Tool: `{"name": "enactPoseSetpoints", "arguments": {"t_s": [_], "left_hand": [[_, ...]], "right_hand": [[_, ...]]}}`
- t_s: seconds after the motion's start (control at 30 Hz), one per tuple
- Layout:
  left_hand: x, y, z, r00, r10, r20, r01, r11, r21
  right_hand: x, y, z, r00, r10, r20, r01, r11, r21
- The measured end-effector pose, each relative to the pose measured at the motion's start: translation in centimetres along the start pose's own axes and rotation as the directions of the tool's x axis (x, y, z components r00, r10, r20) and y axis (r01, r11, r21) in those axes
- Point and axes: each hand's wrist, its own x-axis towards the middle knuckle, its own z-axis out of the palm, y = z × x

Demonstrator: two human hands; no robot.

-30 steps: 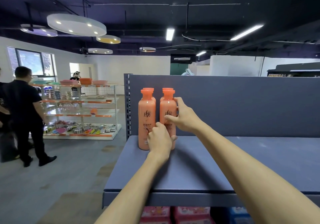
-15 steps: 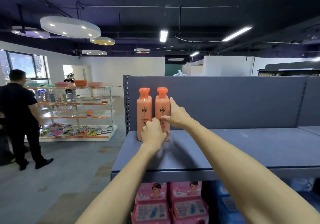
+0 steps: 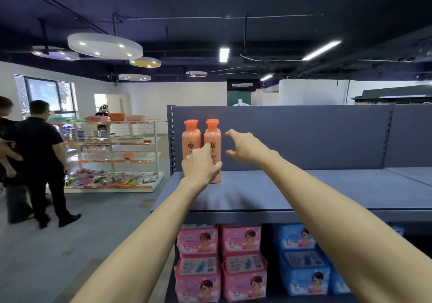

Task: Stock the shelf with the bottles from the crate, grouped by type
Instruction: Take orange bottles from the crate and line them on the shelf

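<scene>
Orange bottles stand in a tight group at the left end of the grey top shelf (image 3: 304,192). The front right bottle (image 3: 212,136) and the front left bottle (image 3: 190,139) are upright, and another cap shows behind the left one. My left hand (image 3: 199,166) covers their lower halves, with its index finger and thumb touching the front right bottle and the fingers loose. My right hand (image 3: 245,148) hovers just right of that bottle with spread fingers, not touching it. No crate is in view.
The shelf's grey back panel (image 3: 304,136) rises behind the bottles. Pink packs (image 3: 198,263) and blue packs (image 3: 304,270) fill the shelf below. Two people (image 3: 44,157) stand on the floor at the left, near a white rack (image 3: 112,157) of goods.
My right hand has let go of the front right bottle and moved off to the right with its fingers spread. My left hand's hold on the bottle has loosened. The camera has pulled back.
</scene>
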Motion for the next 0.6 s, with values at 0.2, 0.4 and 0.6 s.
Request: {"name": "enactPoseSetpoints", "arguments": {"t_s": [0.2, 0.4, 0.6], "left_hand": [[-4.8, 2.6, 0.6, 0.993, 0.112, 0.027, -0.111, 0.993, -0.029], [-10.1, 6.0, 2.3, 0.986, 0.154, 0.06, -0.143, 0.978, -0.152], [-18.4, 8.4, 7.3, 0.973, 0.201, 0.115, -0.166, 0.952, -0.258]], "right_hand": [[-6.5, 3.7, -0.6, 0.998, -0.044, -0.035, 0.043, 0.999, -0.01], [-13.1, 8.8, -0.9, 1.0, -0.004, -0.03, 0.005, 0.999, 0.042], [-20.3, 13.2, 3.4, 1.0, 0.016, 0.014, -0.018, 0.989, 0.147]]}}
